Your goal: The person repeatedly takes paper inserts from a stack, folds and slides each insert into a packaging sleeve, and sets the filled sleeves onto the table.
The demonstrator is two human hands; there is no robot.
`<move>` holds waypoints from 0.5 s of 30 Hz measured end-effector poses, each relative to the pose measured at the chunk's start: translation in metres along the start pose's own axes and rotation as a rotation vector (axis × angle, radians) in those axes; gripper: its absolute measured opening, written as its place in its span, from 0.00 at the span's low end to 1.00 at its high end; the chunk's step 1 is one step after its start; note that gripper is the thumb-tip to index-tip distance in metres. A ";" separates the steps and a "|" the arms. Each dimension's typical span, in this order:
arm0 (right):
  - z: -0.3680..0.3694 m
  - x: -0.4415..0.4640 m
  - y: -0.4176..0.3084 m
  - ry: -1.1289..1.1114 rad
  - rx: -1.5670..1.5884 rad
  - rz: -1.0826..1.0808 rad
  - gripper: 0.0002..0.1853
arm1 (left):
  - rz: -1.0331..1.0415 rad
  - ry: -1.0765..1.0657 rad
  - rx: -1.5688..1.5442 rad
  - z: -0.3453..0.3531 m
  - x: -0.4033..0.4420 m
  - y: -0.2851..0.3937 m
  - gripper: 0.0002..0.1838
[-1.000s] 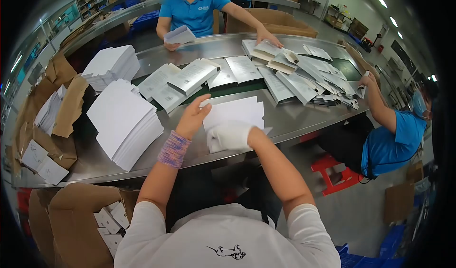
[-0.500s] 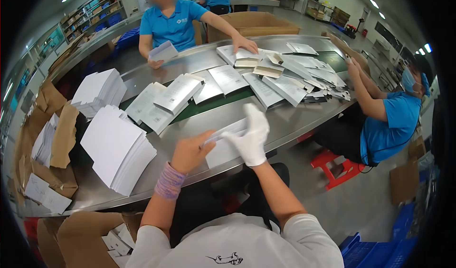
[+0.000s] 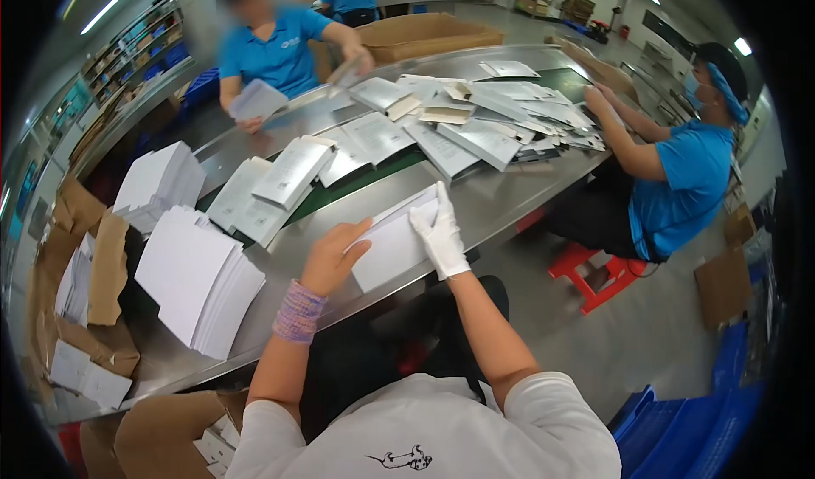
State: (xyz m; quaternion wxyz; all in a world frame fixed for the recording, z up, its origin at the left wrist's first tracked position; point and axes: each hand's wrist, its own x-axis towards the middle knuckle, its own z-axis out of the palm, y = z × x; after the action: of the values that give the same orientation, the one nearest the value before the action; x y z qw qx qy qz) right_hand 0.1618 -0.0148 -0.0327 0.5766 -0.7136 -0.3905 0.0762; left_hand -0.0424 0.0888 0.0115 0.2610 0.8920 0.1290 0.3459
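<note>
The white card (image 3: pixel 390 254) lies between the 2 hands, on or just above the bench (image 3: pixel 497 199); the contact underneath is hidden. Its long axis runs aslant, from the near left end up to the far right end, so that it points from the left hand (image 3: pixel 334 258) towards the right hand (image 3: pixel 440 239).

Neither hand is clearly nearer: each is at 1 end. The bare left hand comes in from the left, thumb and fingers apart around the card's left corner; from here the card lies to its right. The gloved right hand covers the far right end, thumb and fingers spread, touching the card, which lies to its left. I cannot tell whether it is clamped. A fold line follows the card's far long edge, between the 2 hands.

Beyond that edge, the green strip (image 3: pixel 340 192) runs roughly the same way as the card. Silver boxes (image 3: pixel 289 169) lie on it, well apart from both hands. To the left of the left hand, near it, stands the white stack (image 3: pixel 195 271), with a bare patch of metal between them.
</note>
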 end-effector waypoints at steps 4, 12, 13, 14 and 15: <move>0.000 0.001 0.008 -0.029 -0.007 0.001 0.50 | 0.017 0.017 0.022 0.006 -0.001 0.010 0.17; -0.014 0.010 0.024 -0.395 1.006 0.401 0.32 | -0.279 0.304 -0.393 -0.002 -0.027 -0.040 0.10; -0.016 0.008 0.017 -0.452 1.195 0.438 0.30 | -0.403 0.389 -0.663 -0.005 -0.027 -0.039 0.10; -0.015 0.004 0.011 -0.496 1.099 0.395 0.32 | -0.532 0.475 -0.929 -0.007 -0.029 -0.037 0.10; -0.012 0.001 0.004 -0.547 1.004 0.352 0.33 | -0.272 0.349 -0.535 -0.010 -0.030 -0.035 0.10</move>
State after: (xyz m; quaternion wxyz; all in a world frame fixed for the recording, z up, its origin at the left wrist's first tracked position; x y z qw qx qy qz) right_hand 0.1707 -0.0237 -0.0318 0.7005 -0.3624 -0.3170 0.5267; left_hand -0.0727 0.1094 -0.0187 0.5032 0.6940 0.1941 0.4769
